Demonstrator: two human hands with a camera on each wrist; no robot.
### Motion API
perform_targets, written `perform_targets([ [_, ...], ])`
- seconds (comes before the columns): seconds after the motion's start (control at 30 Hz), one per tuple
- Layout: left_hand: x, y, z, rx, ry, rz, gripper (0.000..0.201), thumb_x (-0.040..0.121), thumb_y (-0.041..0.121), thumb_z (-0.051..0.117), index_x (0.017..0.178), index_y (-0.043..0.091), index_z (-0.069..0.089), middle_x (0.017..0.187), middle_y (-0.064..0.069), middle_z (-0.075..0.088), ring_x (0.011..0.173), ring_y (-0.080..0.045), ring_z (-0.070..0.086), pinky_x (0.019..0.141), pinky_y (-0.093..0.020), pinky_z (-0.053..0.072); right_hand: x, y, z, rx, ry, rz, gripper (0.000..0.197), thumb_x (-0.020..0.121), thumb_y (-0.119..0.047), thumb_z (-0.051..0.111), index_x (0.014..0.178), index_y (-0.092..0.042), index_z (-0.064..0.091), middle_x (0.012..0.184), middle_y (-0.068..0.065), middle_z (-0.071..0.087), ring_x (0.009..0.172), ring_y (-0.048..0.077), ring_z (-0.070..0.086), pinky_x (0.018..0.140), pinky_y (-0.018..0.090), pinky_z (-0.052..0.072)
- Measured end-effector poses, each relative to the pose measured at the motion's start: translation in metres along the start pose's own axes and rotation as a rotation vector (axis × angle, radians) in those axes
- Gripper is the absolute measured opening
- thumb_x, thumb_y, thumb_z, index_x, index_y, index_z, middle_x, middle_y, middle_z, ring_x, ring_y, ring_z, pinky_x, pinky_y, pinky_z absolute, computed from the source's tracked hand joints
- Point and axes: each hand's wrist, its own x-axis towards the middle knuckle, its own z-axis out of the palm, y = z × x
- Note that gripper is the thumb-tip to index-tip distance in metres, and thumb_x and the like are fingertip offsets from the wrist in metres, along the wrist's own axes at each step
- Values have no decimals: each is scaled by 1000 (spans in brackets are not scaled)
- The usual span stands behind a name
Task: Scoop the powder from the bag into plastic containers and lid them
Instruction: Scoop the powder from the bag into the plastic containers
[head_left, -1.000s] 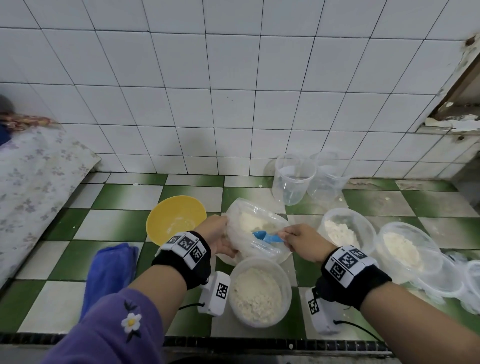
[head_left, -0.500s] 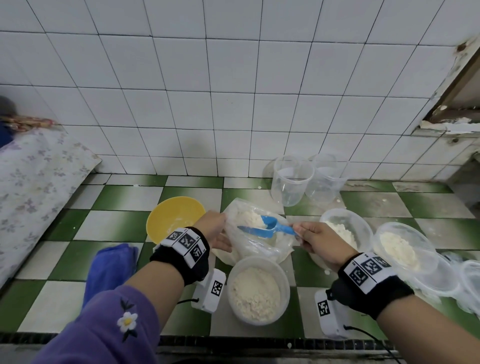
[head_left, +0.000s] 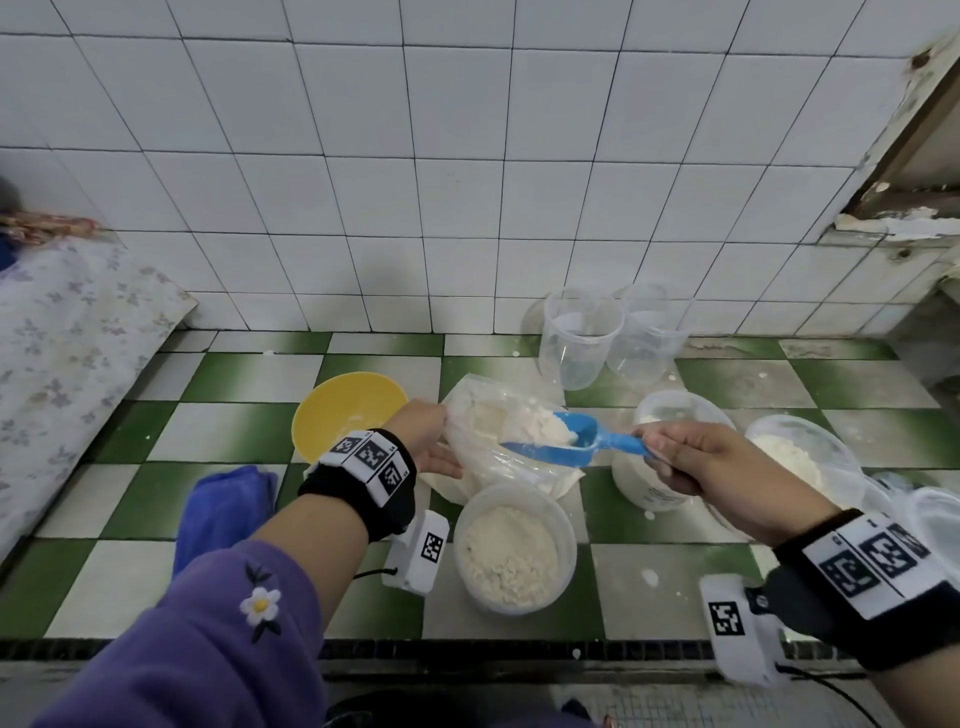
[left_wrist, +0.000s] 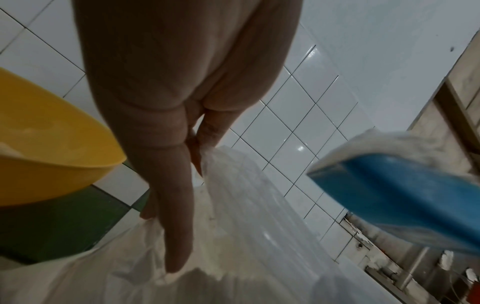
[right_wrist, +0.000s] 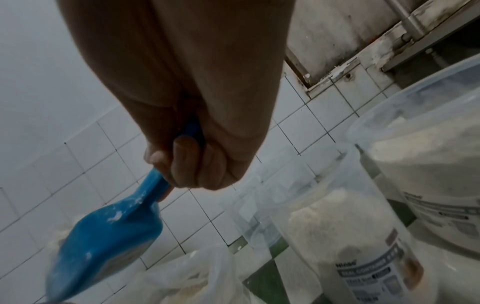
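**Lifting a heaped scoop out of the bag**

Nearest the person, at 6 o'clock on the green-and-white checkered floor (head_left: 234, 431), stands an open plastic container (head_left: 515, 553) holding white powder. Just beyond it, the clear plastic bag (head_left: 498, 457) of powder sits at the centre. The left hand (head_left: 428, 441) pinches the bag's rim between thumb and fingers at its 9 o'clock side, holding the mouth open. The right hand (head_left: 696, 462) is curled tightly round the handle of a blue scoop (head_left: 566, 449), which hangs over the bag's mouth, heaped with powder (head_left: 535, 426).

At 8 o'clock lies a blue cloth (head_left: 223, 514). A yellow bowl (head_left: 348, 415) sits at 10 o'clock, just beside the left hand. At 3 o'clock, behind the right hand, stand two more powder-filled containers (head_left: 800, 457), one with a printed label. Farther off, at 1 o'clock against the white tiled wall (head_left: 467, 182), stand two empty clear containers (head_left: 579, 338). At far 9 o'clock lies a floral fabric (head_left: 67, 353).
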Motion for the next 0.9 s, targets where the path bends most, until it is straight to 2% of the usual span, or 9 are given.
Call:
perform_targets([
  [0.1, 1, 0, 0, 3, 7, -3, 35, 99, 8, 34, 123, -7, 54, 98, -24, 63, 72, -37, 65, 62, -42, 58, -17, -6, -2, -102, -91, -20, 35, 93, -30, 47, 67, -14, 66, 68, 11, 43, 67, 12, 46, 73, 19, 40],
  [0.17, 1, 1, 1, 9, 9, -3, 35, 98, 7, 33, 123, -8, 54, 94, -24, 63, 71, -37, 65, 60, -42, 57, -23, -6, 1, -251, -142, -48, 32, 89, -35, 50, 77, -11, 69, 70, 11, 51, 62, 6, 48, 66, 13, 40],
  [0.23, 1, 1, 1, 15, 13, -3, 36, 98, 7, 33, 123, -8, 53, 97, -26, 63, 71, -38, 65, 59, -42, 57, -25, -2, 8, -420, -153, -137, 22, 93, -29, 52, 101, -27, 72, 77, -11, 64, 67, 0, 53, 68, 11, 41],
  [0.3, 2, 1, 1, 20, 19, -1, 36, 97, 6, 33, 123, -8, 54, 100, -28, 63, 72, -38, 65, 58, -41, 57, -28, 4, 20, -625, -122, -326, 23, 96, -21, 53, 109, -31, 68, 84, -29, 62, 82, -8, 55, 76, 4, 38],
  [0.37, 2, 0, 2, 22, 25, 1, 36, 97, 6, 33, 124, -8, 54, 101, -28, 63, 73, -38, 65, 58, -41, 57, -32, 8, 33, -907, -78, -535, 30, 89, -13, 59, 114, -29, 66, 88, -25, 58, 83, -6, 53, 79, 1, 34],
  [0.47, 3, -1, 2, 20, 31, 1, 37, 97, 7, 33, 125, -7, 53, 103, -28, 64, 74, -38, 66, 57, -40, 58, -38, 15, 46, -1217, -16, -759, 55, 69, 7, 64, 116, -21, 64, 88, -10, 58, 76, 8, 52, 68, 15, 42],
  [0.57, 3, -2, 1, 15, 34, 2, 37, 97, 7, 33, 127, -7, 52, 100, -27, 64, 74, -38, 66, 57, -41, 57, -40, 20, 50, -1275, -5, -919, 44, 83, 0, 43, 123, -15, 56, 93, -4, 59, 77, 13, 48, 63, 26, 47],
  [0.73, 4, -3, 1, 7, 33, -7, 38, 98, 7, 32, 130, -6, 48, 104, -28, 63, 76, -39, 65, 60, -43, 56, -46, 29, 37, -1254, 8, -973, 48, 101, -3, 20, 122, -8, 63, 104, 3, 63, 87, 20, 58, 73, 31, 49],
  [0.9, 4, -2, 1, 11, 37, -10, 38, 99, 9, 33, 130, -7, 47, 104, -29, 63, 76, -39, 65, 58, -42, 56, -46, 40, 26, -1101, 96, -954, 42, 90, 7, 44, 123, -11, 63, 109, 2, 64, 94, 20, 59, 81, 30, 46],
])
